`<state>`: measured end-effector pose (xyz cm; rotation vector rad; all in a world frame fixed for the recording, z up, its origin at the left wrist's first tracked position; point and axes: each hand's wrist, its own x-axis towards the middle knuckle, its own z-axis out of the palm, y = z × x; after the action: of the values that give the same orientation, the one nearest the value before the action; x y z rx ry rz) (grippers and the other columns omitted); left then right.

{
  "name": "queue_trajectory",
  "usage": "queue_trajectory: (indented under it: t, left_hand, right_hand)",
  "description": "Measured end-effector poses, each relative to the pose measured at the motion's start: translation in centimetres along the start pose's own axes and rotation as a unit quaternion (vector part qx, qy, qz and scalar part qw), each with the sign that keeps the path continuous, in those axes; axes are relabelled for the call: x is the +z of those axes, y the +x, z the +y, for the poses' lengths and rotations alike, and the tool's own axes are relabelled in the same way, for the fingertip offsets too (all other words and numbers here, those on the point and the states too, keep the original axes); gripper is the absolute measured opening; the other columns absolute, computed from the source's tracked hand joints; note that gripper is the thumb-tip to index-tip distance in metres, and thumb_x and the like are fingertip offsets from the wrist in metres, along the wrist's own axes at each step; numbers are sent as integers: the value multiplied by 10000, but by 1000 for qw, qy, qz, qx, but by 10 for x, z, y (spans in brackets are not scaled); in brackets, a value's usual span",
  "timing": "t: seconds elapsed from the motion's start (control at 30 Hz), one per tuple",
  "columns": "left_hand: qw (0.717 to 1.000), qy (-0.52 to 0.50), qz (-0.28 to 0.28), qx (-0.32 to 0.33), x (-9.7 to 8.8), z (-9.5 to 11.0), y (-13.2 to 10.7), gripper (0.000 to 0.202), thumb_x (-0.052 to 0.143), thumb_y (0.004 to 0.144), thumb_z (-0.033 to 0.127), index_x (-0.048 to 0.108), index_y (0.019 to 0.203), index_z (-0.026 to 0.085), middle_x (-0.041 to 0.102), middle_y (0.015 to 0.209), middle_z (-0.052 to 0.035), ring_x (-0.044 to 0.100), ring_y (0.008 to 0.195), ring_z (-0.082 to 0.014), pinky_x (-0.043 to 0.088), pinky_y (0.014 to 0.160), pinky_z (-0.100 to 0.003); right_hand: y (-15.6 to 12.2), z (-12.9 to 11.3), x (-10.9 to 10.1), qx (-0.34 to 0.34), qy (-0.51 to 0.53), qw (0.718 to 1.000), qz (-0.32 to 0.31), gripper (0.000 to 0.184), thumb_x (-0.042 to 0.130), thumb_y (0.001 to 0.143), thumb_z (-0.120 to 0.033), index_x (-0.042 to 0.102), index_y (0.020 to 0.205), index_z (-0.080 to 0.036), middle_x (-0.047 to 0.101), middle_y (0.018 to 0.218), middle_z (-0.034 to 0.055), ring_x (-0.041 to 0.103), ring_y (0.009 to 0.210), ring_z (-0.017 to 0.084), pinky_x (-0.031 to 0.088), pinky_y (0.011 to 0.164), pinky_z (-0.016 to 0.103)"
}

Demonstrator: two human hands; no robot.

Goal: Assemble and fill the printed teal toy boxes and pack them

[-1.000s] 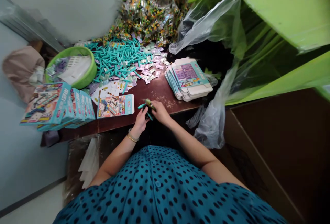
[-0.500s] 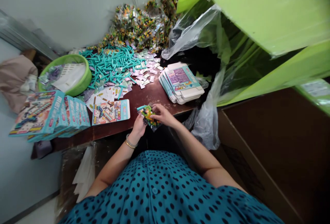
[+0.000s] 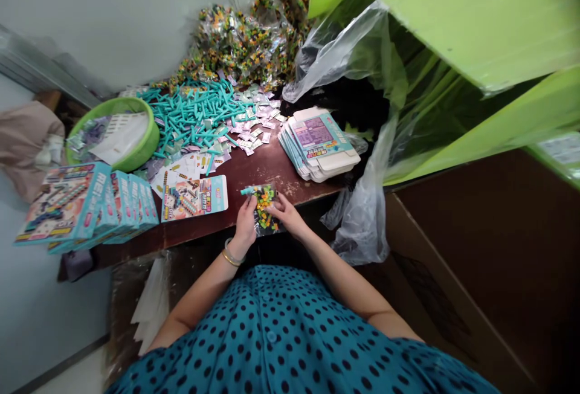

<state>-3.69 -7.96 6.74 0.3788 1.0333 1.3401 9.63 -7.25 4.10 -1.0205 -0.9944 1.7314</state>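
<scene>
Between my two hands, just off the table's front edge, is a clear bag of small coloured bricks (image 3: 266,208), mostly yellow, orange, green and black. My left hand (image 3: 246,220) is closed on its left side. A teal stick (image 3: 247,191) pokes out above the left fingers; whether that hand grips it too I cannot tell. On the right side of the bag my right hand (image 3: 288,215) pinches the plastic, thumb and fingers partly over the bricks. Left of my hands a flat printed box (image 3: 194,197) lies on the table.
Teal sticks (image 3: 194,113) and small sachets (image 3: 254,134) cover the table's middle, before a heap of brick bags (image 3: 244,43). A green basin (image 3: 151,137) and printed boxes (image 3: 67,200) stand left. Flat cartons (image 3: 319,140) are stacked right, beside a big plastic-lined green box (image 3: 453,31).
The bag has been spread flatter and now hangs more upright between both hands. My right hand has shifted slightly right and down along its side.
</scene>
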Motion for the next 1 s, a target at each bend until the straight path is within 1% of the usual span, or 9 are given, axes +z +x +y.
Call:
queue_trajectory:
  t: [0.13,0.23,0.37,0.5,0.57,0.7,0.77,0.87,1.0]
  left_hand:
    - [995,65,-49,-50,-4,0,-2,515,898,681,504,745,1003,133,787,983,-93,728,1056,-271,511,1048,-417]
    - [991,79,-71,-77,-8,-2,-4,532,867,711,544,744,1026,133,786,1009,-108,717,1091,-291,499,1069,-452]
    - [988,139,-66,-7,-10,-1,-9,557,807,778,572,723,1174,190,745,1247,-98,628,1284,-305,422,1165,-460]
    - [953,268,-120,79,-15,10,-15,641,577,934,645,617,1395,201,629,1450,-131,527,1411,-322,381,1206,-488]
    - [891,401,-93,191,-27,21,-12,716,605,929,611,505,1509,203,522,1558,-145,433,1487,-332,319,1246,-510]
    - [672,663,44,327,-70,56,9,693,750,852,364,542,1487,183,388,1646,-173,210,1582,-399,99,1283,-632]
    - [634,688,87,344,-93,77,19,491,653,915,301,639,1389,174,507,1563,-181,347,1532,-379,187,1267,-625]
    - [661,613,129,413,-117,105,13,390,519,1007,367,697,1298,179,681,1366,-151,587,1344,-287,406,1187,-496]
    - [715,476,201,470,-127,123,-23,497,493,1011,545,741,1207,162,756,1197,-133,693,1164,-267,517,1056,-416]
  right_hand:
    - [-12,4,-6,84,41,995,-37,555,911,625,-529,738,997,-155,791,913,64,746,901,255,572,933,420]
    - [-18,6,-6,122,81,988,-44,525,938,595,-500,744,949,-165,787,848,51,750,859,249,581,887,398]
    - [-18,0,-3,124,93,984,-83,487,930,631,-490,753,975,-195,797,905,40,747,837,222,583,879,373]
    - [-11,-14,-7,103,43,989,-99,441,937,622,-465,758,915,-188,794,893,33,735,801,209,577,866,360]
    - [-5,-18,-15,92,19,993,-72,434,922,633,-500,750,875,-183,785,853,30,723,761,199,572,826,347]
    - [2,-14,-38,48,-55,997,39,510,885,628,-604,739,867,-178,771,824,35,698,728,198,555,759,333]
    - [1,-7,-46,37,-104,992,60,540,868,627,-635,737,868,-170,769,827,47,694,734,209,552,747,338]
    - [-5,2,-49,43,-146,988,32,538,829,668,-656,733,861,-163,766,837,59,688,743,213,549,736,335]
    - [-13,11,-43,58,-150,987,2,550,827,659,-666,726,850,-160,762,835,58,672,732,198,537,722,317]
